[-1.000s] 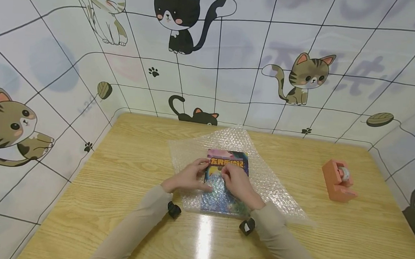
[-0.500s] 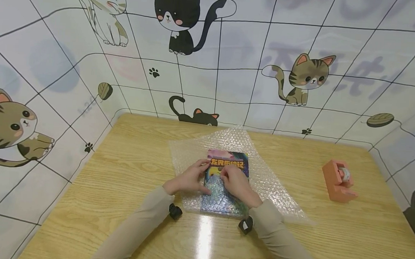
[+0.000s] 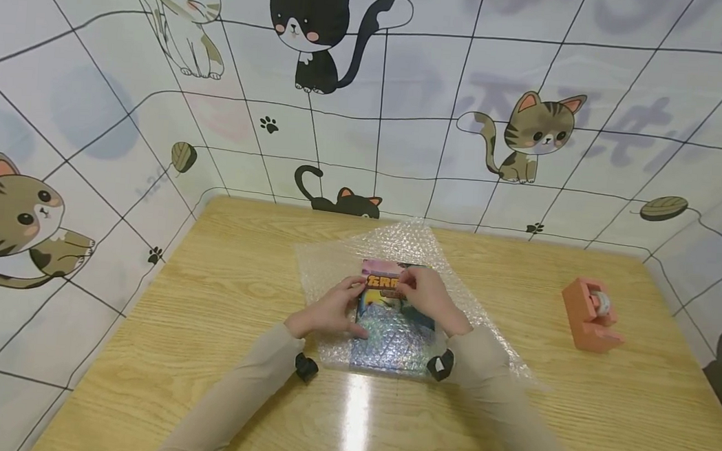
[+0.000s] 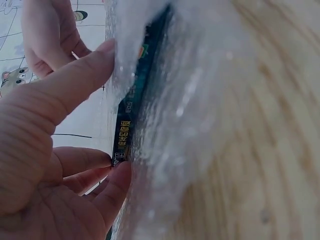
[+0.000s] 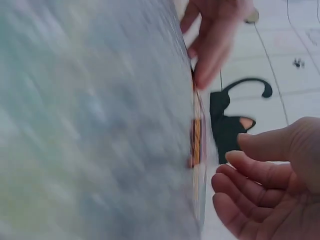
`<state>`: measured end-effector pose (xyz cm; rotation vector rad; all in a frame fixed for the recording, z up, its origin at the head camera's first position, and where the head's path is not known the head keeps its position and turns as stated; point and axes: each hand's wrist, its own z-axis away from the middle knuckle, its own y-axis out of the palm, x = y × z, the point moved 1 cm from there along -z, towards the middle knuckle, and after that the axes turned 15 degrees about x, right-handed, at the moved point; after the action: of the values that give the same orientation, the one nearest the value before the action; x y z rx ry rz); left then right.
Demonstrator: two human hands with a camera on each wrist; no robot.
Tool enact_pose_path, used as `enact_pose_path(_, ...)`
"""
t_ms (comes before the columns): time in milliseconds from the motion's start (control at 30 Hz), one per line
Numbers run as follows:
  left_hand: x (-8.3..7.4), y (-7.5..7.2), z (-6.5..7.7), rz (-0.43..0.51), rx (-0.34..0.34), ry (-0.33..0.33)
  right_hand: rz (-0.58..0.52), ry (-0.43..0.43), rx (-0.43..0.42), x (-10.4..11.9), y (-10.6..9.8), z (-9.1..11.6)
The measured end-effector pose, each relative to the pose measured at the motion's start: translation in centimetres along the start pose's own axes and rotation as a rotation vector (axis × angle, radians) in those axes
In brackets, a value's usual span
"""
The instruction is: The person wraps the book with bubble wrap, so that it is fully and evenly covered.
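A colourful book (image 3: 383, 297) with yellow lettering lies on a sheet of bubble wrap (image 3: 470, 315), and a flap of the wrap covers its lower part. My left hand (image 3: 329, 311) rests along the book's left side, fingers spread. The left wrist view shows its thumb (image 4: 92, 70) on the wrap and its fingertips (image 4: 119, 182) at the dark spine (image 4: 123, 132). Above the upper right of the cover is my right hand (image 3: 431, 295); the right wrist view shows its fingers (image 5: 250, 192) loosely curled with nothing between them.
An orange tape dispenser (image 3: 585, 320) with a roll of tape stands at the right of the wooden table (image 3: 234, 266). A cat-patterned cloth (image 3: 416, 139) hangs behind the table and along its sides.
My right hand has moved up and to the right over the cover, uncovering more of its middle to view. The left hand has stayed almost where it was.
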<state>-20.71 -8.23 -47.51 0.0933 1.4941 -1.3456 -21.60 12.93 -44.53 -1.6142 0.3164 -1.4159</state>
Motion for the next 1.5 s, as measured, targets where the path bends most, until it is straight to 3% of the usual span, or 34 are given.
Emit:
enact_pose_path(433,0.0,0.1,-0.2,-0.001,0.012,-0.029,-0.118,0.183,-0.112,-5.2,-2.6,-3.0)
enact_pose_path(900,-0.3,-0.2,-0.1,0.010,0.035,-0.044,-0.170,0.349,-0.140,-6.4,-4.1,-4.6)
enact_pose_path(1200,-0.3,-0.3,-0.1,0.011,0.039,-0.051,-0.132,0.288,-0.204,-6.7,-4.4,-4.8)
enact_pose_path(1500,0.0,-0.4,-0.1,-0.003,0.026,-0.042,-0.084,0.181,-0.173,-5.1,-5.1,-3.9)
